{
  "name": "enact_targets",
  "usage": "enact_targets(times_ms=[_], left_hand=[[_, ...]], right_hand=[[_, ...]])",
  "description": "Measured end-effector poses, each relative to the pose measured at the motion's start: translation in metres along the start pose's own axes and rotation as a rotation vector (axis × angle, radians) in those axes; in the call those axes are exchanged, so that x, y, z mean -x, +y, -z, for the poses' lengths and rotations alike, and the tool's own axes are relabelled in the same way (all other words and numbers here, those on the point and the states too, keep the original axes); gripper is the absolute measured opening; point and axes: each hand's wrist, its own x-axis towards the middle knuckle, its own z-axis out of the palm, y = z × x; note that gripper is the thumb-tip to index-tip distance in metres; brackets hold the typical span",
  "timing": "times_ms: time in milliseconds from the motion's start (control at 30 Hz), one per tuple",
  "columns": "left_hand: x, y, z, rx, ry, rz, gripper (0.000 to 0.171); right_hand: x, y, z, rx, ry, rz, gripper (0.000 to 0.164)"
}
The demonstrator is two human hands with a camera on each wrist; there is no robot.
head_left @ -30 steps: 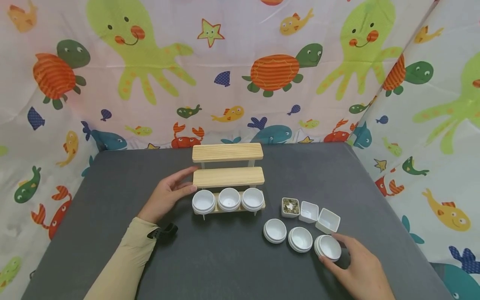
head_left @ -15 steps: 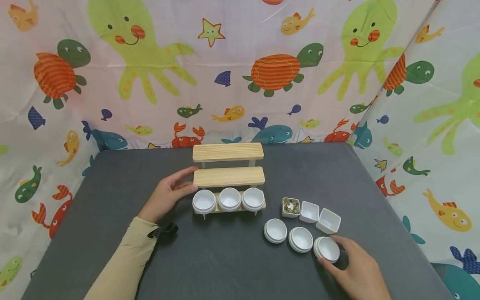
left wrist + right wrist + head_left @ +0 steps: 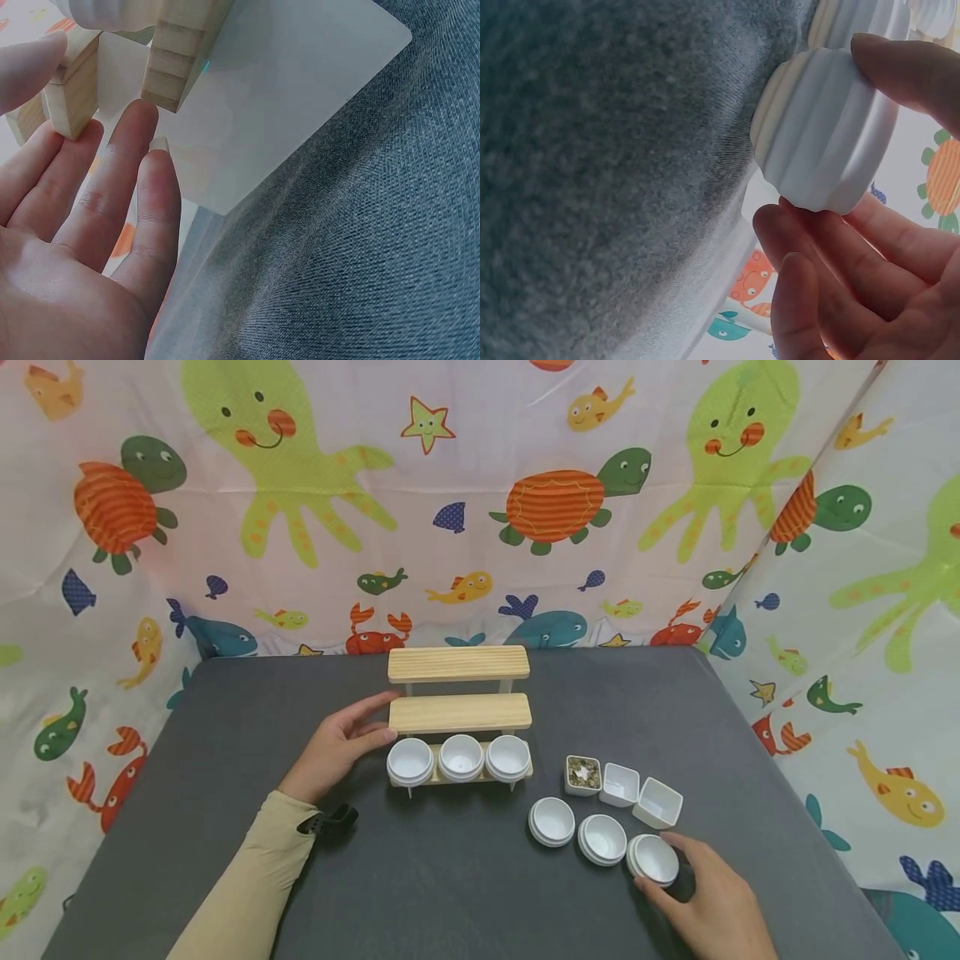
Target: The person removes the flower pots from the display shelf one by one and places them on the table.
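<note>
A three-tier stand (image 3: 459,713) with pale wooden shelves stands in the middle of the table. Three round white pots (image 3: 461,757) sit in a row on its lowest shelf. My left hand (image 3: 333,752) is at the stand's left side, its fingertips against the shelf ends (image 3: 75,105). To the right, my right hand (image 3: 716,893) holds a round white pot (image 3: 654,860) between thumb and fingers. That pot's ribbed side (image 3: 825,131) shows in the right wrist view. It is at the right end of a row, beside the middle pot (image 3: 602,839) and the left pot (image 3: 552,822).
Behind the round pots, two square white pots (image 3: 619,785) (image 3: 658,803) stand beside a square pot with greenish-brown filling and a white star shape (image 3: 582,774). Dark grey cloth (image 3: 420,877) covers the table. A printed sea-animal curtain (image 3: 322,602) hangs at the back and sides.
My right hand has shifted the held pot slightly left and towards me, closer to the middle pot. The left hand stays at the stand.
</note>
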Motion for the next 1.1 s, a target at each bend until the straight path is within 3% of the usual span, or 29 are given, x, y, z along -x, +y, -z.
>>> enact_targets(times_ms=[200, 367, 600, 800, 1100], left_hand=[[0.002, 0.004, 0.0, 0.016, -0.01, -0.003, 0.063], [0.001, 0.004, 0.001, 0.006, -0.001, -0.007, 0.064], [0.002, 0.005, 0.001, 0.011, -0.01, -0.007, 0.066], [0.002, 0.005, 0.001, 0.02, -0.008, -0.012, 0.067], [0.003, 0.004, 0.0, 0.026, -0.01, -0.02, 0.067]], right_hand=[[-0.001, -0.004, 0.006, 0.003, -0.008, 0.006, 0.096], [-0.003, -0.018, 0.018, -0.017, 0.084, 0.108, 0.097], [-0.018, -0.074, 0.032, -0.084, 0.179, 0.269, 0.081], [-0.041, -0.125, 0.024, -0.139, 0.206, 0.443, 0.072], [-0.066, -0.166, 0.007, -0.174, 0.161, 0.514, 0.072]])
